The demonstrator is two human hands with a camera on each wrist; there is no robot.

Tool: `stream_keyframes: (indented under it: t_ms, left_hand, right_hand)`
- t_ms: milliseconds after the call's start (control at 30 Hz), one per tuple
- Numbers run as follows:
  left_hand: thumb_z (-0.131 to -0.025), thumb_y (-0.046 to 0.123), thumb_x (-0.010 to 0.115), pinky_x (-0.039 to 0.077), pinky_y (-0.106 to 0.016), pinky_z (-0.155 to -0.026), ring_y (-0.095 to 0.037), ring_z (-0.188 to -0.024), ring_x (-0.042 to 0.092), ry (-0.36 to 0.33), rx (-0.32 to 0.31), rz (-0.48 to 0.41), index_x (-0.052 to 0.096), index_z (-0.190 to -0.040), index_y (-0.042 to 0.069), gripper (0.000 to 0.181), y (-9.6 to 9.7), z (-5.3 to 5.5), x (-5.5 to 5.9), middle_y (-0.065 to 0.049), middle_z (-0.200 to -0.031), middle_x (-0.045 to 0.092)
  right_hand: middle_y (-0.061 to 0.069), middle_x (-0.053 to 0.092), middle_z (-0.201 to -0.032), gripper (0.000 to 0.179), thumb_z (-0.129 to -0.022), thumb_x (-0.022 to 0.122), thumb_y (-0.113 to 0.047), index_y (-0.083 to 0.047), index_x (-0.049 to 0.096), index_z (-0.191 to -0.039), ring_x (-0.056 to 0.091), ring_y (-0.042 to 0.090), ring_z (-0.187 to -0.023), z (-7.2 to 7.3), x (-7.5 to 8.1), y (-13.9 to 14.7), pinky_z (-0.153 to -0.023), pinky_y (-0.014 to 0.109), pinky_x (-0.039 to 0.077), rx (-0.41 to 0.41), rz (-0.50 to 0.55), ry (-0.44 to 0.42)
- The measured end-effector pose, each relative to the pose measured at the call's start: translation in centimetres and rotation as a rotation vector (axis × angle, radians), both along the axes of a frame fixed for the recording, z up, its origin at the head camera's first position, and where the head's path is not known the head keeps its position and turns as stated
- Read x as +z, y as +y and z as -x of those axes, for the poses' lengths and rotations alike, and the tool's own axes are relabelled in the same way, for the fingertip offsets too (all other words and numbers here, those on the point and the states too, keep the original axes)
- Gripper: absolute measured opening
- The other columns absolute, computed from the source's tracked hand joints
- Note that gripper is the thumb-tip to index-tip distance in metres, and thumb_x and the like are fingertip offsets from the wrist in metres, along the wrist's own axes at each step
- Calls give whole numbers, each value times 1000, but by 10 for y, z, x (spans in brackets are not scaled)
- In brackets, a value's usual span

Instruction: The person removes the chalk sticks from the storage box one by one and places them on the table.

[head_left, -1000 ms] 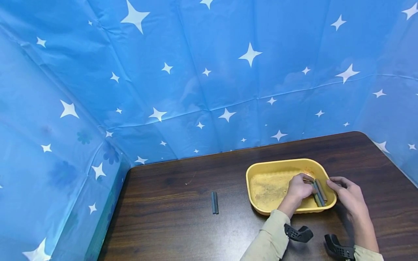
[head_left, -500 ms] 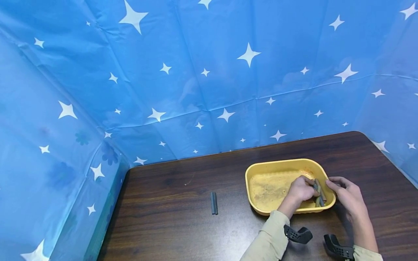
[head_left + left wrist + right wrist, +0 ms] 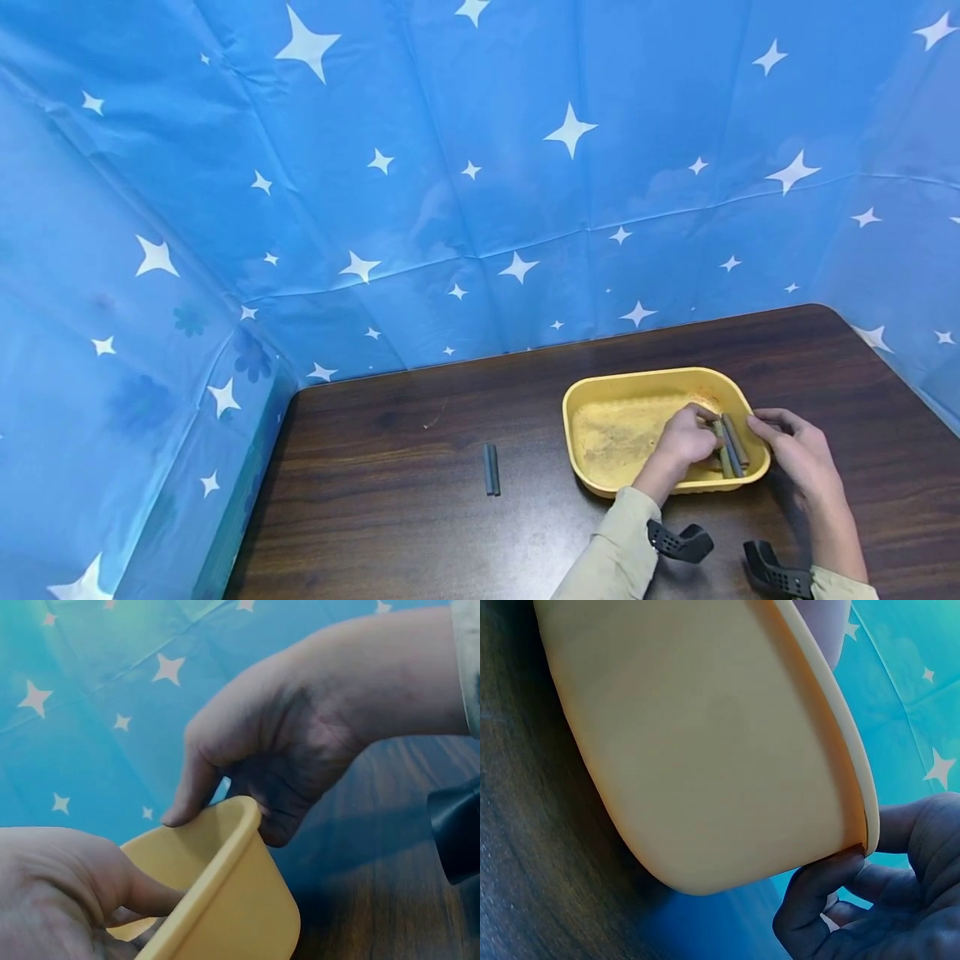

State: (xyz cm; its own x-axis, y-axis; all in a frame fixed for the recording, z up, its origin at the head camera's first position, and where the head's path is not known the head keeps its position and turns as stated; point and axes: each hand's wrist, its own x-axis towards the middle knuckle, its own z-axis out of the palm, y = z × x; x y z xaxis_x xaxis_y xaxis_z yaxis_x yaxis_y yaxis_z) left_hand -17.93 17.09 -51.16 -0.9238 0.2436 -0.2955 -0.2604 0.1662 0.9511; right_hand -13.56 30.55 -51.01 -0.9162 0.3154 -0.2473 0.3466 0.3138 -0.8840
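R hand (image 3: 802, 450) gripping rim of tub (image 3: 615, 425), L hand (image 3: 686, 437) dipping in among sticks (image 3: 736, 440), fingers part hidden, can't tell if pinching, wide table (image 3: 532, 450) stretch running btwn tub & dark pair (image 3: 491, 469), starry cloth (image 3: 480, 183) hanging past far edge

The tub (image 3: 618, 429) is yellow, stained reddish brown inside its far right corner; the sticks in it are blue-grey, brown (image 3: 737, 439) and olive (image 3: 726, 462). The paired sticks on the desk (image 3: 390, 475) are dark slate blue. The desk is dark brown with wood grain. White four-pointed stars and faint darker blue flowers pattern the blue backdrop (image 3: 450, 100). Sleeves (image 3: 615, 550) are beige, wrist mounts (image 3: 678, 543) black.
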Motion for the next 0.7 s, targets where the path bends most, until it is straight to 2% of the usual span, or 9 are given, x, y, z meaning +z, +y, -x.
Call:
stream_keyframes:
  t_ms: [133, 300, 400, 567, 700]
  left_hand:
    - [-88, -19, 56, 62, -55, -73, -33, -73, 68, -67, 1, -177, 60, -96, 3, 23, -6, 3, 0, -7, -78, 59]
    - [-93, -15, 59, 61, -55, -79, -38, -79, 70, -95, 29, -280, 64, -103, -1, 18, -19, 8, 4, -9, -84, 61]
    - [-94, -14, 60, 62, -51, -78, -33, -76, 69, -91, 43, -309, 66, -108, -4, 18, -28, 10, 7, -9, -86, 62]
    - [-94, -12, 63, 63, -42, -75, -18, -69, 62, -94, 56, -362, 66, -114, -6, 21, -41, 12, 10, -8, -87, 62]
    - [-94, -11, 64, 63, -39, -73, -17, -70, 63, -99, 57, -390, 67, -116, -4, 23, -51, 11, 14, -7, -87, 63]
  right_hand:
    - [26, 61, -116, 54, -108, 50, -29, 15, 46, -140, 58, 4, -80, 0, -1, 0, -64, 25, 54, -3, -1, 12]
    - [26, 61, -115, 53, -108, 51, -27, 16, 47, -138, 57, 2, -78, -1, 0, 1, -63, 24, 54, 5, -25, 38]
    - [24, 61, -113, 53, -108, 51, -28, 16, 48, -138, 57, 2, -77, 0, 1, 1, -63, 24, 54, 2, -28, 36]
    - [23, 61, -113, 52, -108, 52, -27, 15, 48, -139, 56, 3, -78, 0, 1, -1, -63, 23, 53, -10, -38, 22]
    - [24, 60, -115, 53, -108, 51, -28, 15, 48, -139, 55, 4, -79, -1, 0, -1, -63, 23, 52, -4, -44, 19]
